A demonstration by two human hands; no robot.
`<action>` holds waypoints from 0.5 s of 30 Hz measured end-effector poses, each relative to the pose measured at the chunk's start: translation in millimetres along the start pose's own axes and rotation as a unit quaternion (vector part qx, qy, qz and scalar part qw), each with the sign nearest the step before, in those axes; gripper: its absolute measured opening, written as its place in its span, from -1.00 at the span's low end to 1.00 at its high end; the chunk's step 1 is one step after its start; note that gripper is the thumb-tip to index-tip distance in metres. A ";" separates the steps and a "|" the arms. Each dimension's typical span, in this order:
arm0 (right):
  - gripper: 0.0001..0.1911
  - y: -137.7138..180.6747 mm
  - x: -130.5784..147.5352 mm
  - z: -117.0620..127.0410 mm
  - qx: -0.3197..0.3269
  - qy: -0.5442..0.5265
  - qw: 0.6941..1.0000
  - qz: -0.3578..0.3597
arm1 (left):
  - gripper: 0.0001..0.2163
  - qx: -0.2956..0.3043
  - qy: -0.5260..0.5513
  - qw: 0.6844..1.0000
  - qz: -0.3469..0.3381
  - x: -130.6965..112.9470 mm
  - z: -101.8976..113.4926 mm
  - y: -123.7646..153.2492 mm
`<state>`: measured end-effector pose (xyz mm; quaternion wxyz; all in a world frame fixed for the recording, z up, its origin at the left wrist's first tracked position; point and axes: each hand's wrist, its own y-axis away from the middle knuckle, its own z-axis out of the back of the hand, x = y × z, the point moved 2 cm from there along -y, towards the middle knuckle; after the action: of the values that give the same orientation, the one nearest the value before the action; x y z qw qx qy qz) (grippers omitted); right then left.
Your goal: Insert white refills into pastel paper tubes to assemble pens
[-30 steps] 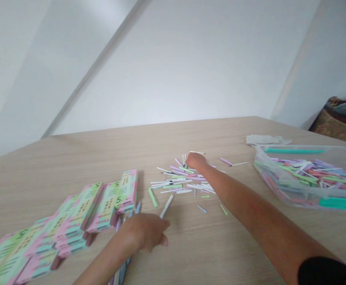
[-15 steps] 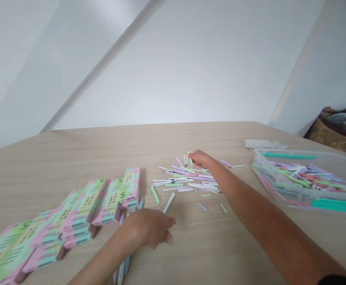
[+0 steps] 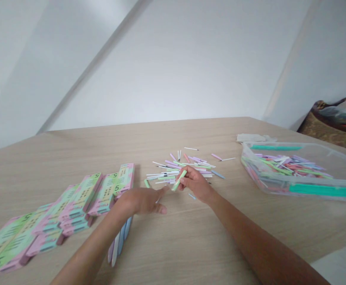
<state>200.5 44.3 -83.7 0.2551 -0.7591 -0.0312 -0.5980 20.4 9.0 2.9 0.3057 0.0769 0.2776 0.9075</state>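
Note:
My right hand (image 3: 195, 184) pinches a light green pen barrel (image 3: 179, 181) between thumb and fingers, tilted up over the table. To its left, my left hand (image 3: 147, 200) reaches out slightly blurred, palm down, index finger and thumb apart, close to the barrel's lower end. Behind both hands lies a loose pile of pen parts (image 3: 173, 163): thin white refills and green, purple and pink barrels. Several assembled-looking pens (image 3: 120, 241), blue, white and purple, rest side by side beneath my left wrist.
Pink and green boxes (image 3: 80, 198) marked 5 lie in overlapping rows at left. A clear plastic bin (image 3: 324, 192) with teal strips holds more pen parts at right. A pale cloth (image 3: 253, 137) lies behind the bin. A patterned chair (image 3: 324, 128) stands beyond the table.
My right hand has come back from the far side of the pile with the green pen barrel. My left hand has moved slightly forward toward it, and the view has shifted a little.

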 end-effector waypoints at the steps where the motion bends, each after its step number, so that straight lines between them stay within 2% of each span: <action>1: -0.78 1.9 -1.9 -3.6 0.005 -0.001 1.000 -0.004 | -0.32 -0.007 0.006 1.000 0.002 -0.2 0.8 -3.6; 4: -0.79 11.1 -4.5 -19.5 0.027 0.017 0.999 -0.013 | -0.36 -0.010 0.015 1.000 0.016 -3.4 0.4 -15.2; 9: -0.89 29.1 3.6 -50.1 0.030 0.143 0.988 0.042 | -0.67 0.028 0.012 1.000 -0.006 -10.2 -4.9 -29.5; 15: -0.88 36.5 16.8 -56.2 0.040 0.216 0.968 0.120 | -0.74 0.036 0.010 0.999 -0.021 -8.1 -5.9 -29.1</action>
<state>168.0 -15.5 -72.2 0.3556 -0.5996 0.0919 -0.7110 39.9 20.7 -17.9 0.3189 0.0734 0.3144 0.8911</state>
